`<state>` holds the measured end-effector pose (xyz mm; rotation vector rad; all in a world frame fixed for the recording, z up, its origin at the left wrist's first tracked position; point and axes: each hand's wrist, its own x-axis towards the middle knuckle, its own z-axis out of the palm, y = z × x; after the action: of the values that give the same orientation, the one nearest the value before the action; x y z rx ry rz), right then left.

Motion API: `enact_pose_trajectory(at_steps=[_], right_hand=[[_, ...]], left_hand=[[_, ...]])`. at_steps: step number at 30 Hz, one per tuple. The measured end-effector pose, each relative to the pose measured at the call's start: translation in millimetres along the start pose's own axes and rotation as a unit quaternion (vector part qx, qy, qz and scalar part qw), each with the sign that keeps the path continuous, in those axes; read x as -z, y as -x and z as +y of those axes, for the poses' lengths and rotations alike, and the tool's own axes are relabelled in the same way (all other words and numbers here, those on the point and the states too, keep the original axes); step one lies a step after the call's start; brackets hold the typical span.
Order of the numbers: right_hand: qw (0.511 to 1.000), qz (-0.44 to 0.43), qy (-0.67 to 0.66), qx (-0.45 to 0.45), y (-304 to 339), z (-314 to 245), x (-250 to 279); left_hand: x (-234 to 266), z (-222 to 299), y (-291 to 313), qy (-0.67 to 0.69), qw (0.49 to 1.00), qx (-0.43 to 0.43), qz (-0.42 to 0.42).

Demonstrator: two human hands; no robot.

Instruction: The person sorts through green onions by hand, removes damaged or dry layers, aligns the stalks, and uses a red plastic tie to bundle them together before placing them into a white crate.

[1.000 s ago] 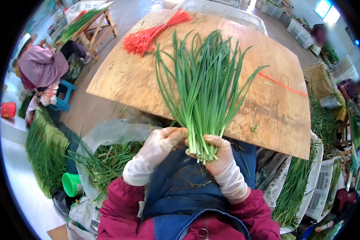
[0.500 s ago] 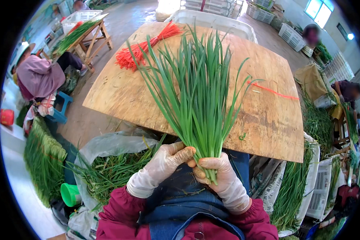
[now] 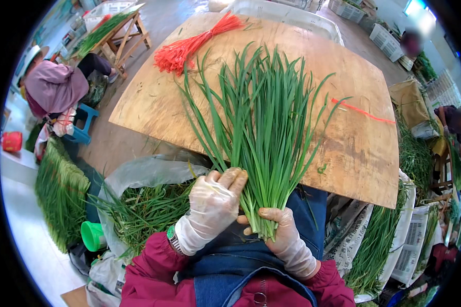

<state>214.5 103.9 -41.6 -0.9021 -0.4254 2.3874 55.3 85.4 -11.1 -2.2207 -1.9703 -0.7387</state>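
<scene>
A fanned bunch of garlic chives (image 3: 269, 128) lies with its leaves on the wooden board (image 3: 361, 169) and its pale stem ends over my lap. My right hand (image 3: 284, 233), in a thin clear glove, wraps its thumb and fingers round the stem ends. Higher up, at the bunch's left edge, my gloved left hand (image 3: 212, 207) has its fingers bent and pressed together on the outer stems; the fingertips are partly hidden. A bundle of red ties (image 3: 187, 51) rests at the board's far left, and a single red tie (image 3: 363, 110) lies to the right of the leaves.
An open plastic bag (image 3: 125, 176) of loose greens sits left of my lap, near a green cup (image 3: 92, 236). Chives stand at far left (image 3: 61, 197) and in a sack (image 3: 376, 240) at right. A person (image 3: 56, 87) sits at left on a blue stool (image 3: 82, 134).
My left hand has moved up the stems from beside my right hand to the bunch's left edge. The bunch has spread wider, and the whole view has shifted slightly.
</scene>
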Motion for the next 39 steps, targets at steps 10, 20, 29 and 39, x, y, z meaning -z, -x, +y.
enact_pose_trajectory(at_steps=[10,20,29,39], right_hand=[[0.997,-0.023,-0.064,-0.038,1,-1,-3],[0.995,-0.025,-0.091,-0.044,1,-4,-9],[0.994,-0.046,-0.093,-0.035,0,0,-4],[0.994,-0.080,-0.079,-0.011,2,0,-6]], left_hand=[[-10,-7,0,0.074,0.992,0.069,0.082],[-4,-6,-10,0.238,0.966,0.105,-0.001],[-2,6,-16,0.264,0.915,0.260,-0.158],[-5,18,-28,0.297,0.941,0.117,-0.113]])
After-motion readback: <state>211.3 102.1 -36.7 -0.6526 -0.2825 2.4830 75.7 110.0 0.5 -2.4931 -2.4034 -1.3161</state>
